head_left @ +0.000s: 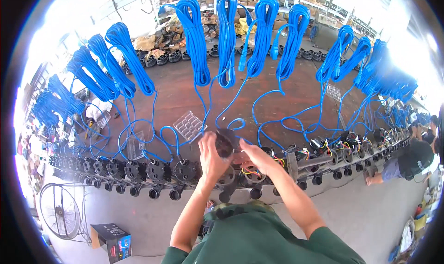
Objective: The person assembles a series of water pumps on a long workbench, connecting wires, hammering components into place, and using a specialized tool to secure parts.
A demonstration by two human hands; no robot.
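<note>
My left hand (212, 157) is closed round a dark, round plastic cover (225, 143), tilted so that its hollow side partly shows. Close by its right edge is my right hand (255, 156), thumb and fingers apart; whether the fingertips touch the cover is hard to see. Below both hands, an uncovered round housing (252, 175) shows coloured wires inside. Left of my left hand stands a black closed housing (185, 170) with a blue cord running into its top.
Coiled blue cables (226, 42) hang in a row above the brown tabletop (171, 97). A clear plastic tray (189, 126) lies beyond my hands. More wired housings (330, 155) line the bench edge rightward. A co-worker in a dark cap (416, 160) is at the right; a fan (60, 211) stands lower left.
</note>
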